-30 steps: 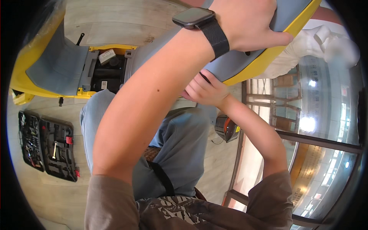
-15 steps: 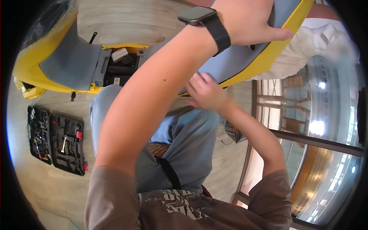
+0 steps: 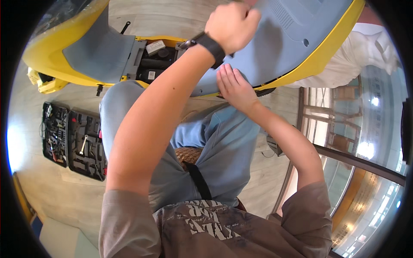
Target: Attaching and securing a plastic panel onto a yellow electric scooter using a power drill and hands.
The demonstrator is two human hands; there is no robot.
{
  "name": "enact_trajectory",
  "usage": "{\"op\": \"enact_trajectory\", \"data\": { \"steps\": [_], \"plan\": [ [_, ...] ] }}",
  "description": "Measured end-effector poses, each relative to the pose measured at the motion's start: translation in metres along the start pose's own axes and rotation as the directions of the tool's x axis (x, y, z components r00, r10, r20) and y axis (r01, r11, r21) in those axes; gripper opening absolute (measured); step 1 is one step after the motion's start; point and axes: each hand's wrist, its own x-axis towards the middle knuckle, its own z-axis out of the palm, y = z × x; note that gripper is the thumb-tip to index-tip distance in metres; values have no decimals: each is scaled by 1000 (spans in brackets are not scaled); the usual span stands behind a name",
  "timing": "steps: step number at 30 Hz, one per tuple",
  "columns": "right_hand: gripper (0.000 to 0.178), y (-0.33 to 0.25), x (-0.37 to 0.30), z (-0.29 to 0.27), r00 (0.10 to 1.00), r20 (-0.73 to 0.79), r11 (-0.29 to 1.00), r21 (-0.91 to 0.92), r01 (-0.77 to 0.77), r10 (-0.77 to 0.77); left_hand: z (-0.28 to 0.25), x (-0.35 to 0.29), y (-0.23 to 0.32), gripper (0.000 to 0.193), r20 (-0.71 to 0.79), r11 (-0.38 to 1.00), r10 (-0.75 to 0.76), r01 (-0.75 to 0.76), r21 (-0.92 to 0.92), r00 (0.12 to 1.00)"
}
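Observation:
A yellow vehicle body with blue-grey panels, which looks like a scooter, lies across the top of the view. My left hand (image 3: 232, 28), wearing a dark watch on its wrist, is closed above the large blue-grey panel (image 3: 275, 56). Its fingers are curled, and what they hold, if anything, is hidden; a blurred grey patch shows by the knuckles. My right hand (image 3: 235, 88) lies flat on the panel's near edge, fingers stretched out and holding nothing. Left of my left forearm, an open compartment (image 3: 134, 64) in the body holds dark parts and a white-labelled box (image 3: 155, 47).
An open black tool case (image 3: 88, 165) lies on the wooden floor at left, with a wrench (image 3: 83, 145) in it. White cloth (image 3: 340, 60) is bunched beyond the yellow edge at right. Glass panes in a dark frame (image 3: 357, 162) stand at far right. I sit on a woven seat (image 3: 187, 155).
My left hand has moved left, away from the panel's yellow edge, and its fingers are now curled. My right hand has flattened onto the panel. The whole view has shifted slightly.

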Motion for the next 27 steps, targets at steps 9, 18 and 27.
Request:
{"op": "enact_trajectory", "data": {
  "steps": [9,18,27],
  "plan": [
    [46,-14,7,6,1000,-29,1000,26,0,1,-1,-161,-136,53,567,758,-201,-240,606,799],
    [52,-48,40,23,983,177,993,-94,75,-57,35,-202,-177,58,363,737,-327,-5,676,872],
    [44,-48,54,16,965,257,986,-141,93,-54,39,-190,-179,68,423,778,-350,8,628,836]
  ]
}}
